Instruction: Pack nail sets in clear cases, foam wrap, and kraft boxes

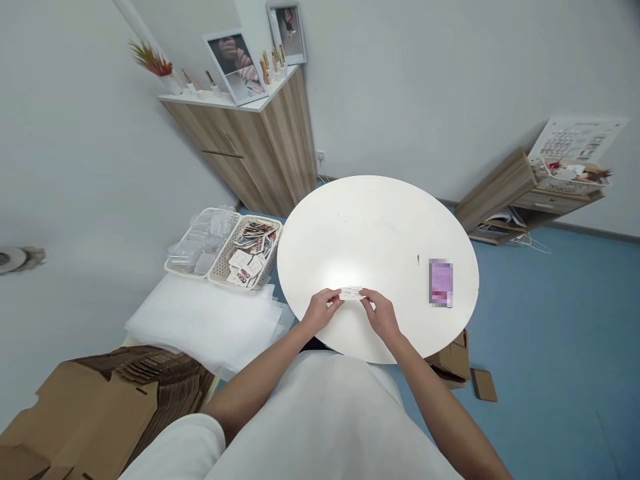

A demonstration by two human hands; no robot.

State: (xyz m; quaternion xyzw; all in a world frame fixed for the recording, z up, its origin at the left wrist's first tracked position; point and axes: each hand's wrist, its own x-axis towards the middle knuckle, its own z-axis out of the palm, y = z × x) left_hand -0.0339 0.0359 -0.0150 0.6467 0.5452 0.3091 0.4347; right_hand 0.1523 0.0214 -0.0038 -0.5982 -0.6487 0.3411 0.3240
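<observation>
Between my two hands is a small white card (351, 293) with faint dark print, held just above the near part of the round white table (370, 220). My left hand (321, 311) pinches its left end between thumb and fingers. At the right end, my right hand (382, 316) grips it the same way. Whether it is one card or a thin stack I cannot tell. To the right on the tabletop lies a purple item (441, 283), blurred into blocks. A tiny dark object (418, 259) rests near it.
White baskets stand left of the table, one with clear plastic packs (197, 243), one with printed cards (250, 263). White sheets (200, 320) and flattened cardboard boxes (100, 400) lie nearer. A wooden cabinet (240, 147) is behind; a low shelf (500, 187) and cardboard box (454, 360) are right.
</observation>
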